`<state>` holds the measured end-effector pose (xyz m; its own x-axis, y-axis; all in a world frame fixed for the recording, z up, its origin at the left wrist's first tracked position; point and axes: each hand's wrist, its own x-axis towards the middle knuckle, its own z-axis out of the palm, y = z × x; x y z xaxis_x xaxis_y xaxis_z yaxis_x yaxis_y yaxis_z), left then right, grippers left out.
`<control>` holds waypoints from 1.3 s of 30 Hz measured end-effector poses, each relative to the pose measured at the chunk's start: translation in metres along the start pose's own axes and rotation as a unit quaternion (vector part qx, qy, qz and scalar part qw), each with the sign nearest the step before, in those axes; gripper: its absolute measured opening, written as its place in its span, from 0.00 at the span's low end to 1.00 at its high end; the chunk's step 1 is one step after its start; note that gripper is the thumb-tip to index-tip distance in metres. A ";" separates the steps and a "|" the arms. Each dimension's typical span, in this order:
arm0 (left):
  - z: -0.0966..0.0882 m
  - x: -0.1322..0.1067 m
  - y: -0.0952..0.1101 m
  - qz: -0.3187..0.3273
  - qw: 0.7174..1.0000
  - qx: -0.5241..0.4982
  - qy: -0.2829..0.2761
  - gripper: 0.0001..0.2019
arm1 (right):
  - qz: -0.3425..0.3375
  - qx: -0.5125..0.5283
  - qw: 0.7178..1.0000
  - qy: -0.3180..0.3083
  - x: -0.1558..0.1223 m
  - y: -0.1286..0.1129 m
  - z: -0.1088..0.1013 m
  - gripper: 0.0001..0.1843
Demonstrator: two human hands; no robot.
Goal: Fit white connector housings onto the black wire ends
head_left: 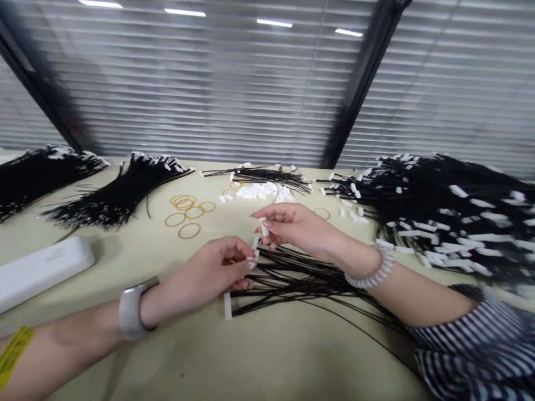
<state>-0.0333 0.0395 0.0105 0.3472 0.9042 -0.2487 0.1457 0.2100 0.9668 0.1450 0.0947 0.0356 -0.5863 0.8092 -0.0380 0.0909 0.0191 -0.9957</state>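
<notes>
My right hand [288, 225] pinches a small white plastic connector [264, 226] between thumb and fingertips, just above the ends of a spread of black wires [309, 278]. To its lower left, my left hand [221, 264] is closed at the thumb and fingers around the end of one wire group, beside a white connector strip [256, 245]. Exactly which wires sit in its fingertips is partly hidden. Another white connector [228, 306] lies on the table at the wires' left ends, below my left hand. The wires run right beneath my right forearm.
Yellow rubber bands [189, 230] and a pile of white connectors [265, 191] lie beyond my hands. Black wire bundles [121, 192] are at the left, with a large heap [451, 206] at the right. A long white case [45, 267] rests at the left edge. Blinds [200, 83] stand behind.
</notes>
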 end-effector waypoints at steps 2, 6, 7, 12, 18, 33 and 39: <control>-0.003 0.000 -0.001 -0.017 1.000 -0.007 -0.010 0.08 | -0.003 -0.026 1.000 0.004 0.000 0.000 0.001 0.10; -0.006 0.000 -0.002 -0.043 0.999 -0.013 -0.016 0.13 | -0.049 -0.148 0.988 0.007 -0.002 0.001 0.001 0.12; -0.007 0.000 -0.003 -0.044 0.999 -0.012 -0.016 0.13 | -0.065 -0.187 0.980 0.007 -0.002 0.001 0.001 0.13; -0.006 -0.002 -0.008 0.007 1.000 -0.004 -0.007 0.10 | -0.162 -0.389 0.907 0.013 -0.007 -0.006 0.002 0.05; -0.003 -0.003 -0.012 0.050 0.998 0.034 0.014 0.09 | -0.166 -0.325 0.931 -0.015 -0.006 -0.014 0.007 0.09; 0.001 -0.004 -0.009 0.047 0.998 0.029 0.020 0.10 | -0.167 -0.310 0.932 0.086 -0.006 -0.002 0.019 0.05; 0.000 -0.005 -0.011 0.042 0.998 0.020 0.034 0.08 | -0.192 -0.347 0.914 0.088 -0.009 -0.006 0.022 0.04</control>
<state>-0.0365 0.0330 0.0007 0.2972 0.9412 -0.1608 0.1568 0.1180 0.9805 0.1320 0.0744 0.0398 -0.5488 0.7459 0.3775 0.4314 0.6395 -0.6364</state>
